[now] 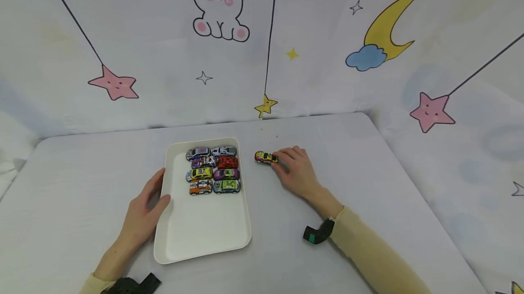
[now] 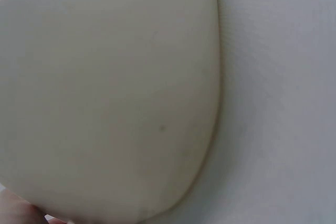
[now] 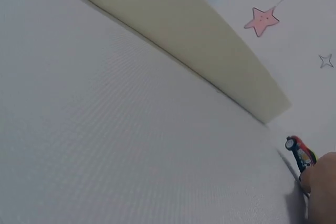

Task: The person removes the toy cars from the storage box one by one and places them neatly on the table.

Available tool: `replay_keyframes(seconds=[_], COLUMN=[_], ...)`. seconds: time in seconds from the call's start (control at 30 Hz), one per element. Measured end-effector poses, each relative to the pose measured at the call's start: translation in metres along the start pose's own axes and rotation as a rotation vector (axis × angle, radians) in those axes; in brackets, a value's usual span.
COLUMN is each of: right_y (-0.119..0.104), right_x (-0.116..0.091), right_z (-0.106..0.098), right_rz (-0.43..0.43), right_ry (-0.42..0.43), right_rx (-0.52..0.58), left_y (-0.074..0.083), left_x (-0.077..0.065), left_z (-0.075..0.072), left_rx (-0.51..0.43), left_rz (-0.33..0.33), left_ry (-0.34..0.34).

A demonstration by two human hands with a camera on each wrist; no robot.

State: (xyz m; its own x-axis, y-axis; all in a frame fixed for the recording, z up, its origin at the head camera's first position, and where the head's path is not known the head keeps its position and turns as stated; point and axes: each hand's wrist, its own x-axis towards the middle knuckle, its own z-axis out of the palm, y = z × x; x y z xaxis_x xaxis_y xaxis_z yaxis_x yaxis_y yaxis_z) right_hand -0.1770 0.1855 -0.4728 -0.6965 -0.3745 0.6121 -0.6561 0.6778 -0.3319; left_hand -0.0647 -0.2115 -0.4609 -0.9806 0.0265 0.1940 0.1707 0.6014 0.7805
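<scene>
At the tray's left edge my left hand [image 1: 141, 214] holds the rim, thumb on the edge. The white tray [image 1: 200, 235] lies on the table, and its outer wall [image 2: 115, 93] fills much of the left wrist view. Several toy cars [image 1: 227, 174] stand side by side in two columns in the tray's upper right part. To the right of the tray, my right hand [image 1: 298, 173] pinches a red and yellow toy car [image 1: 264, 157] by its rear end. The right wrist view shows that toy car [image 3: 302, 153] at the fingertips, low at the right edge.
A white cloth covers the table [image 1: 327, 148]. Behind it hangs a pale backdrop [image 1: 163, 57] printed with stars, a moon and a rabbit. Dark wrist cameras [image 1: 318, 231] sit on both forearms.
</scene>
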Motion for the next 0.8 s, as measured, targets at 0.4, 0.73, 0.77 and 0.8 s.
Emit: replay_keyframes(seconds=[0.4, 0.73, 0.77, 0.8], right_y=[-0.0034, -0.0036, -0.0039, -0.0044], right_x=[0.001, 0.0008, 0.0011, 0.0014], right_z=[0.0007, 0.0009, 0.0004, -0.0003], right_rz=[0.093, 0.126, 0.13, 0.134], right_ry=[-0.003, -0.021, -0.026, -0.028], right_rx=[-0.049, -0.057, -0.053, -0.049], left_y=[-0.0012, -0.0008, -0.0007, -0.0007], left_x=[0.0003, -0.0004, -0.0003, -0.0001], left_z=[-0.0003, 0.0, 0.0001, 0.0003], left_rx=[0.003, -0.009, -0.009, -0.009], left_rz=[-0.004, 0.016, 0.017, 0.019], left_ry=[0.0, 0.01, 0.011, 0.012])
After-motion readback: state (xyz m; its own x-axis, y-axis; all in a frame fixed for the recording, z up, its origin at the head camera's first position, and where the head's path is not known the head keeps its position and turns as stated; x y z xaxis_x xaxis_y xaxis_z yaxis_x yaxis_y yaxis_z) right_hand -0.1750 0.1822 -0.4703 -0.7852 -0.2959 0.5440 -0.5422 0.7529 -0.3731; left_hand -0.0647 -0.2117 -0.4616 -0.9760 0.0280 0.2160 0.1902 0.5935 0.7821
